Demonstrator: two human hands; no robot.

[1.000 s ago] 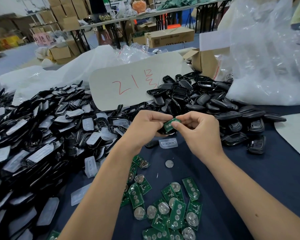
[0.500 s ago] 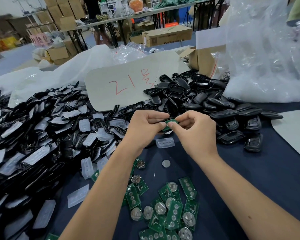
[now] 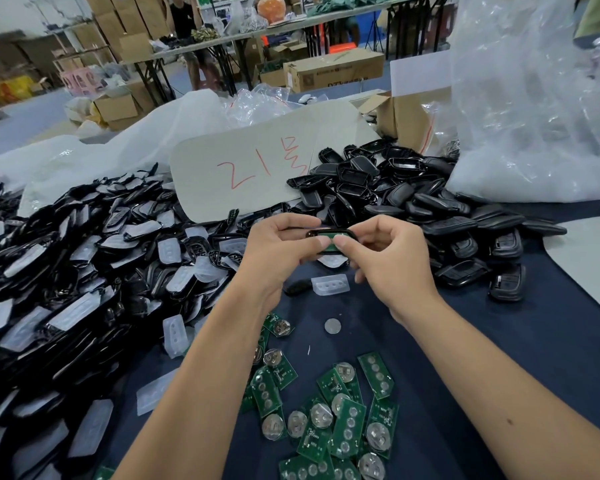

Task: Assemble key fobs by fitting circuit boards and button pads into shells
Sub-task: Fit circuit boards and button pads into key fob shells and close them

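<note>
I grip the black shell (image 3: 329, 234) in my left hand (image 3: 278, 251) above the table, while my right hand (image 3: 392, 261) pinches it too, both thumbs pressing the green circuit board (image 3: 328, 233) down to seat it

Left hand (image 3: 280, 249): raised mid-view, fingers curled, thumb tip pressed inward beside the other thumb. Right hand (image 3: 392, 258): opposite, fingers curled, thumb meeting the left. Both forearms bare, reaching forward from the lower edge, converging toward the hands.
</note>
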